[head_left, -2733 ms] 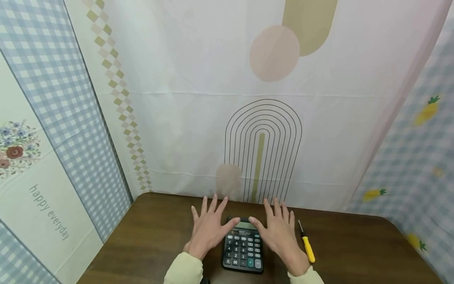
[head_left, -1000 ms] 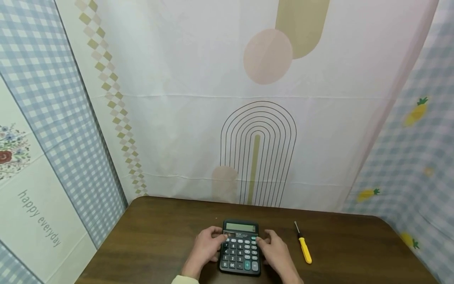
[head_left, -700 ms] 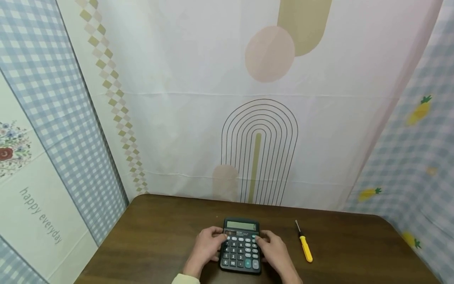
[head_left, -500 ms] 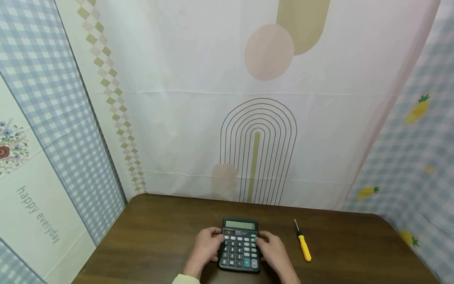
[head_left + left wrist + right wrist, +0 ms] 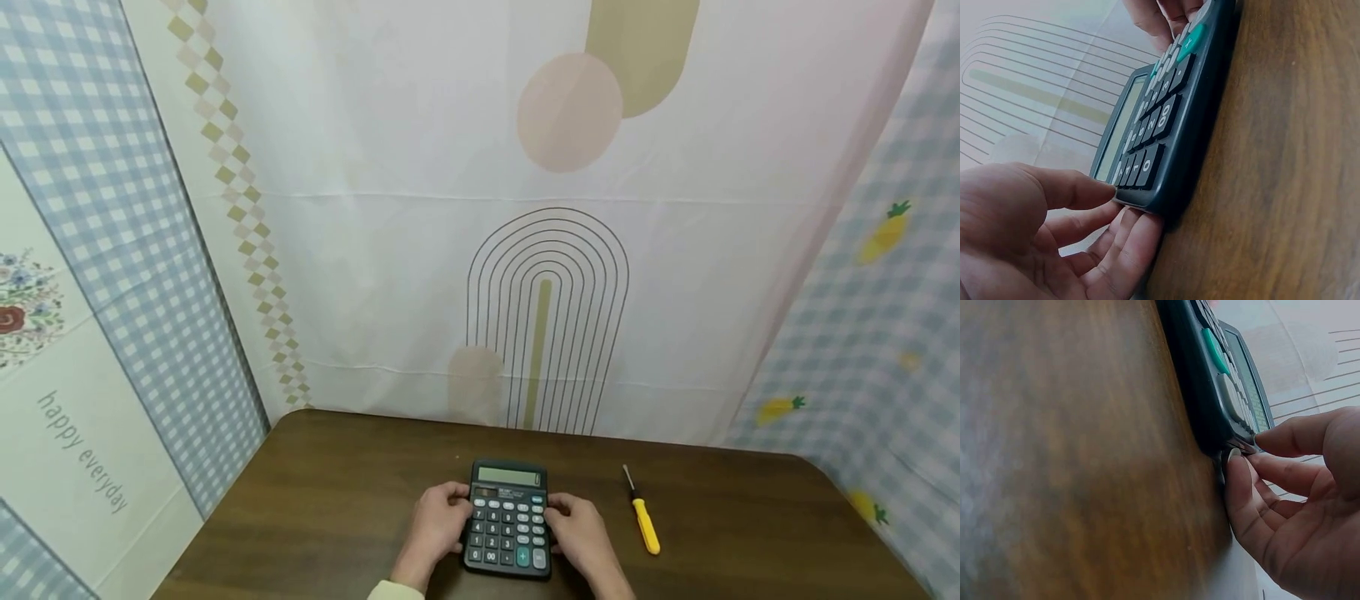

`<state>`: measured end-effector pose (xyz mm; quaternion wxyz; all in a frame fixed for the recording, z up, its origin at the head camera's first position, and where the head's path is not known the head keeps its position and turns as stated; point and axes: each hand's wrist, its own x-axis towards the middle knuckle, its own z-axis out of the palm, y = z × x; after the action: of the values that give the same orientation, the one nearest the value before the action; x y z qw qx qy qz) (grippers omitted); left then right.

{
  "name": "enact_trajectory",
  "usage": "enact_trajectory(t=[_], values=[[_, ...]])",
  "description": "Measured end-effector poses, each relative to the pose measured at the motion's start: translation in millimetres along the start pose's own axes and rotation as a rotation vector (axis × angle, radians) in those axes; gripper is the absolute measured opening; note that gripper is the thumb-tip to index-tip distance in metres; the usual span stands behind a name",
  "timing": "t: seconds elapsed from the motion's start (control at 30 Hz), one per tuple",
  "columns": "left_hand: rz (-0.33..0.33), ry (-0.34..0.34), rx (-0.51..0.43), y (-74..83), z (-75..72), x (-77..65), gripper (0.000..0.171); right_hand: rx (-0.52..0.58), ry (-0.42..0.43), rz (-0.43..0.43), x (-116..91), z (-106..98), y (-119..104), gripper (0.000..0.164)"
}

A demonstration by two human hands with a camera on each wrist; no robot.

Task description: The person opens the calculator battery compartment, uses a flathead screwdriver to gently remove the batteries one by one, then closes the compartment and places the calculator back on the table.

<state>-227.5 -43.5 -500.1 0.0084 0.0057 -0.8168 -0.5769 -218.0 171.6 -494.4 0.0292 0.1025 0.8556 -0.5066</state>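
A black desk calculator (image 5: 514, 569) lies face up on the wooden table, its grey display at the far end and a teal plus key near the front. My left hand (image 5: 435, 527) grips its left edge, thumb on the upper rim and fingers curled against the side, as the left wrist view shows. On the opposite edge my right hand (image 5: 585, 533) holds it the same way. In the right wrist view, the right fingertips (image 5: 1239, 478) tuck in low along the calculator's side, close to the tabletop.
A screwdriver (image 5: 644, 525) with a yellow handle lies to the right of my right hand, its tip pointing away. The brown table (image 5: 337, 492) ends at a white patterned curtain (image 5: 390, 275). Blue checked cloth (image 5: 847, 333) hangs at the right.
Earliest, both hands were spread with straight fingers above the calculator; now they hold its two side edges. Since half a second ago, the right thumb has shifted slightly; the calculator stays about where it was.
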Motion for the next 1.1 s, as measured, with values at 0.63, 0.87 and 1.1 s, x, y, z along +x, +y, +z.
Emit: enact_trajectory(t=[0.63,0.87,1.1], values=[[-0.048,0.030,-0.102,11.0,-2.8,2.8,0.033,0.159,0.104,-0.064,-5,-7,-7,0.035],[-0.022,0.024,-0.162,15.7,-1.9,1.9,0.038,0.237,0.089,-0.022,-5,-8,-9,0.040],[-0.033,-0.029,-0.266,15.6,-1.5,0.0,0.042,0.280,0.088,-0.019,-6,-8,-12,0.044]])
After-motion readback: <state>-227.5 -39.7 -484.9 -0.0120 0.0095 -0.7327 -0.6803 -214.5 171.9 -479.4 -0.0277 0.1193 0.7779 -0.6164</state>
